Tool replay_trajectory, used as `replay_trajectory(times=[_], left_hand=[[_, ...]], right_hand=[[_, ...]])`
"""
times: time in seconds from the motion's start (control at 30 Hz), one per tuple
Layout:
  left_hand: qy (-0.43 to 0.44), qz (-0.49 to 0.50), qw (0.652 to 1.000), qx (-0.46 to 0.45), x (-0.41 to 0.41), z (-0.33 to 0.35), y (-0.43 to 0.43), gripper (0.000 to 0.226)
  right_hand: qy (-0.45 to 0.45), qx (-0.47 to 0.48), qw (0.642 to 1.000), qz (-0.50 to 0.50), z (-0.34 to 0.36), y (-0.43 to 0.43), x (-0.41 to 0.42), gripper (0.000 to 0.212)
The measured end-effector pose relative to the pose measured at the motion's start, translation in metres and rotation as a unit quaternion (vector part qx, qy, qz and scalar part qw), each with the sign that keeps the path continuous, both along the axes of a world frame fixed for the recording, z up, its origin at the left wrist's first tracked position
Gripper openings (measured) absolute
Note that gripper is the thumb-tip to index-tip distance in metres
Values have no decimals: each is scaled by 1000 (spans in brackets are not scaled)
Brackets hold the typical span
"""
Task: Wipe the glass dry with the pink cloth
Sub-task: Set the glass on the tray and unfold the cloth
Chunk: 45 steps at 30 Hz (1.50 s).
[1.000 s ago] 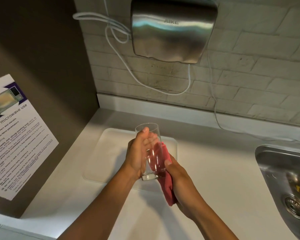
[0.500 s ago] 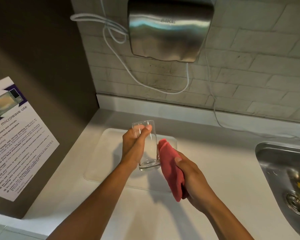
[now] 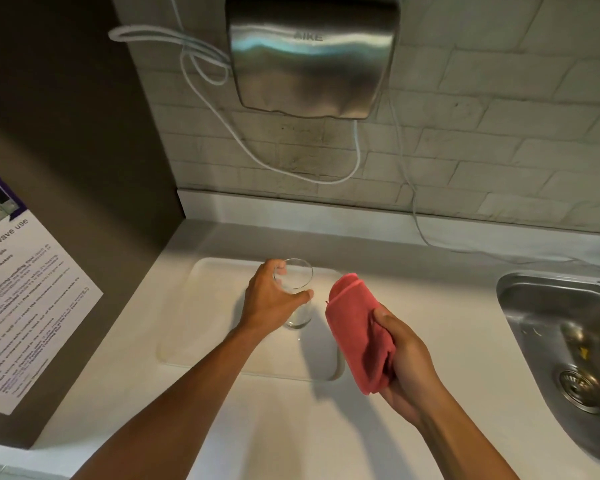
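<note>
Gripping the upright glass [image 3: 296, 299], mouth up, the left hand [image 3: 272, 301] steadies it on a tray [image 3: 201, 327]; the right hand [image 3: 404, 362] clutches the pink cloth [image 3: 359, 336] just beside.

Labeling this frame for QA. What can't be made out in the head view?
- Glass: whether any water is left on it; too clear and small to tell.
- Glass base: whether it rests on the tray or sits just above it; left hand covers its near side.
- Poster: cut off by the left edge, small print blurred.
- Sink: cut off by the right edge.
- Cloth: lower folds hidden inside the right hand.
</note>
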<state>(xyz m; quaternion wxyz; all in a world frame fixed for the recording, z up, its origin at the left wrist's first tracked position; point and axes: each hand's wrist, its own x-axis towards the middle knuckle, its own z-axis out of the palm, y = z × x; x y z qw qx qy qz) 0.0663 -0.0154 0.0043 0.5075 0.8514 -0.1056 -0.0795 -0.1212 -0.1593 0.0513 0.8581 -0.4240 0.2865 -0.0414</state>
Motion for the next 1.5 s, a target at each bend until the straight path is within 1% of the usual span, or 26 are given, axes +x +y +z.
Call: replay_trajectory(times=[0.13, 0.27, 0.37, 0.43, 0.53, 0.57, 0.6, 0.63, 0.7, 0.73, 0.77, 0.8, 0.87, 0.93, 0.97, 1.1, 1.23, 1.27, 1.3, 1.37, 1.43, 1.5], left_hand=[[3, -14, 1000, 7, -10, -6, 1, 77], [-15, -45, 998, 28, -15, -8, 2, 75], [-2, -60, 996, 60, -15, -6, 4, 77], [6, -74, 993, 89, -13, -3, 6, 86], [29, -115, 980, 163, -12, 10, 11, 114], [40, -129, 975, 179, -12, 17, 13, 121], [46, -135, 974, 174, -12, 25, 16, 124], [46, -128, 981, 141, -11, 35, 20, 119], [35, -92, 995, 11, -14, 61, 23, 94], [25, -90, 994, -54, -17, 75, 23, 83], [22, -114, 988, -101, -20, 90, 20, 76], [33, -158, 979, -128, -25, 104, 16, 73], [78, -260, 955, -122, -35, 126, 6, 61], [105, -311, 941, -82, -40, 138, -2, 44], [105, -316, 940, -73, -41, 141, -4, 40], [76, -335, 936, -81, -37, 148, -9, 32], [3, -336, 941, -44, -30, 158, -20, 26], [-20, -332, 943, -28, -30, 162, -23, 26], [-42, -329, 943, -11, -30, 164, -25, 26], [-70, -327, 942, 23, -30, 165, -30, 22], [-82, -337, 936, 59, -32, 163, -35, 11], [-107, -346, 927, 96, -37, 161, -38, 14]], right_hand=[[-9, 34, 999, -9, 3, -3, -3, 34], [-16, 53, 998, 4, 6, -5, -3, 36], [-34, 74, 997, 10, 10, -8, -3, 46], [-50, 89, 995, 16, 13, -9, -2, 47], [-58, 101, 993, 20, 18, -10, 0, 42], [-61, 103, 993, 20, 20, -10, 0, 42], [-65, 104, 992, 21, 23, -10, -1, 41], [-71, 105, 992, 23, 25, -10, -1, 41], [-86, 108, 990, 26, 31, -10, -2, 40], [-93, 112, 989, 26, 34, -10, -2, 41], [-103, 117, 987, 28, 37, -9, -2, 42], [-118, 121, 985, 32, 41, -7, -1, 45], [-153, 123, 980, 45, 48, -4, 2, 48], [-173, 111, 977, 56, 56, 0, 3, 49], [-177, 104, 977, 60, 58, 0, 3, 50], [-175, 75, 980, 65, 63, -3, 2, 55], [-221, 71, 969, 79, 68, -13, 3, 49], [-223, 49, 970, 81, 69, -18, 4, 48], [-220, 8, 972, 83, 70, -23, 5, 49], [-218, -131, 961, 106, 74, -33, 6, 51], [-190, -315, 924, 104, 78, -41, 5, 47], [-144, -455, 876, 75, 84, -47, 4, 34]])
